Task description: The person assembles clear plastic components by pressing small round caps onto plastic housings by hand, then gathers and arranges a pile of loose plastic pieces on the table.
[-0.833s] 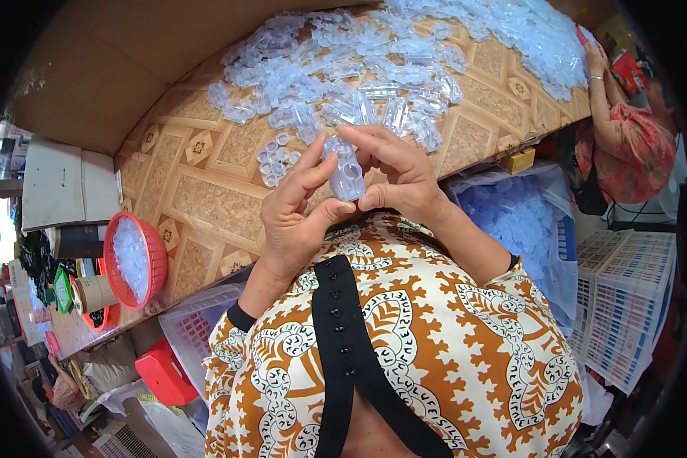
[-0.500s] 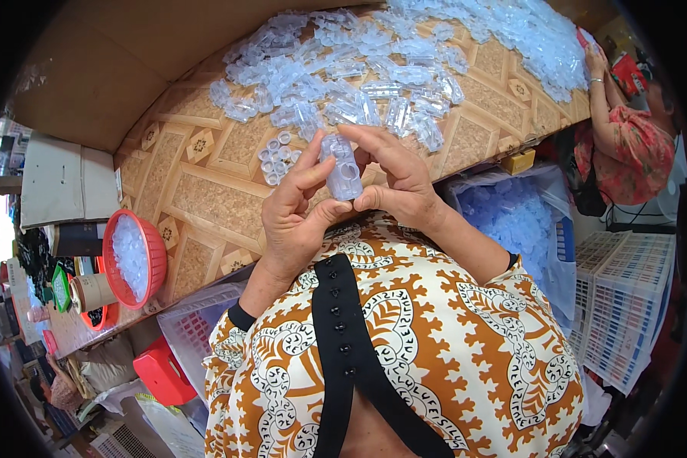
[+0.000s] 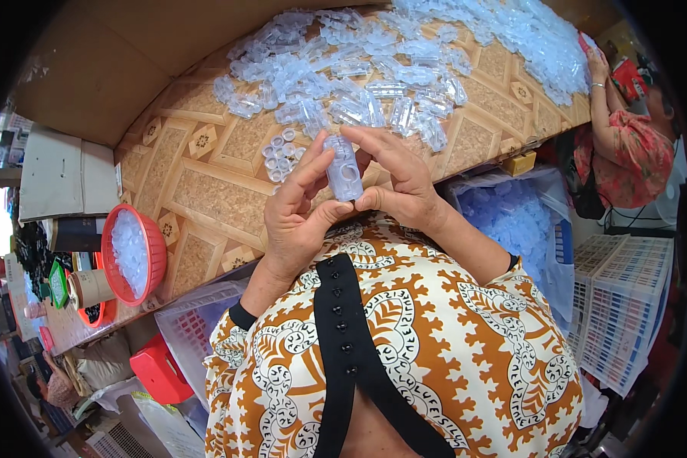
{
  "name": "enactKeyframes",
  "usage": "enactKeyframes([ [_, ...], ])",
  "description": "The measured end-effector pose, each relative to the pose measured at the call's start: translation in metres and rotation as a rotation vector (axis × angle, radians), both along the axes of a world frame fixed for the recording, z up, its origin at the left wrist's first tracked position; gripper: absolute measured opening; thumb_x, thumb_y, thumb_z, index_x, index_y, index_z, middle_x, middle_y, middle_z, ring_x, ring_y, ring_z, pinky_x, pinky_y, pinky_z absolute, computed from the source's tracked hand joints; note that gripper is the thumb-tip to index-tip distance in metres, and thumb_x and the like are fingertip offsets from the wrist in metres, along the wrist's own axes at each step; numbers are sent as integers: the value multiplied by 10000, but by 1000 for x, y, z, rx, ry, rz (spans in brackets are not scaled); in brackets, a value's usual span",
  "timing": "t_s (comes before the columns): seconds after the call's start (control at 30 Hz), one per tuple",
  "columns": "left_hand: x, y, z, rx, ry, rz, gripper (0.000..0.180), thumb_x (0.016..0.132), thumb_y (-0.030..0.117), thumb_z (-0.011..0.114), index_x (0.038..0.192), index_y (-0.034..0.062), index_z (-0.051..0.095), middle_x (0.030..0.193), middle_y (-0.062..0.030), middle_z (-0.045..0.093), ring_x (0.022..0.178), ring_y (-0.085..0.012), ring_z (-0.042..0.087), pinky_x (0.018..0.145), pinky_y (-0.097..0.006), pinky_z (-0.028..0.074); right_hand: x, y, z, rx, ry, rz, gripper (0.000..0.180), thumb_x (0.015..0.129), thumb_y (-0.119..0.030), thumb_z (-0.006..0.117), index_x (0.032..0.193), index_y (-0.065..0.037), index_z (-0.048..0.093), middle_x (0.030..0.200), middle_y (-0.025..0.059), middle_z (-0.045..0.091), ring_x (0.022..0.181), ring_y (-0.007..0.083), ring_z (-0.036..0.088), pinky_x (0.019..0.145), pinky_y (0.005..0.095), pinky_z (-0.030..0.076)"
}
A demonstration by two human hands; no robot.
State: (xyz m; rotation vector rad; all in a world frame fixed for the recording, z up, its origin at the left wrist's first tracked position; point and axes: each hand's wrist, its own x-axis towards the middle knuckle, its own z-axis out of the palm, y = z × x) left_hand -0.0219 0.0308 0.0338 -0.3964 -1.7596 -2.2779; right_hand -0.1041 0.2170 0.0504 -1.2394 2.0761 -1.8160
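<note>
Between my two hands, just above the near edge of the table, a clear plastic case with a round opening is held roughly upright. My left hand grips its left side, thumb at the bottom and fingers along the edge. My right hand holds it from the right, fingertips at the top and thumb at the lower end. Left of the case, several small clear rings lie grouped on the table. Beyond my hands spreads a heap of similar clear plastic pieces.
A patterned table lies under everything, with a cardboard wall at its far left. A red basket of clear parts stands left. To the right is a lined crate of clear pieces; a co-worker sits beyond.
Both hands keep their grip on the clear case, which has hardly moved. The view has shifted very slightly.
</note>
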Motion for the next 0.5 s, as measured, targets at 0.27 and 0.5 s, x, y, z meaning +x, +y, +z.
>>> enactKeyframes([
  [0.27,1,0,-3,59,-17,-19,650,845,-86,720,1444,9,485,1622,-193,289,1371,-264,490,1114,-389,463,0,0,-6,-6,22,-1,762,829,-203,769,1491,-1,449,1445,162,487,1174,233,562,1005,346,463],
  [0.5,-1,-1,-6,77,-34,-34,634,860,-96,699,1446,8,480,1630,-193,267,1365,-268,495,1104,-389,474,-2,-1,-10,28,45,-7,748,847,-227,759,1497,-24,451,1455,185,478,1269,275,524,1038,366,446],
])
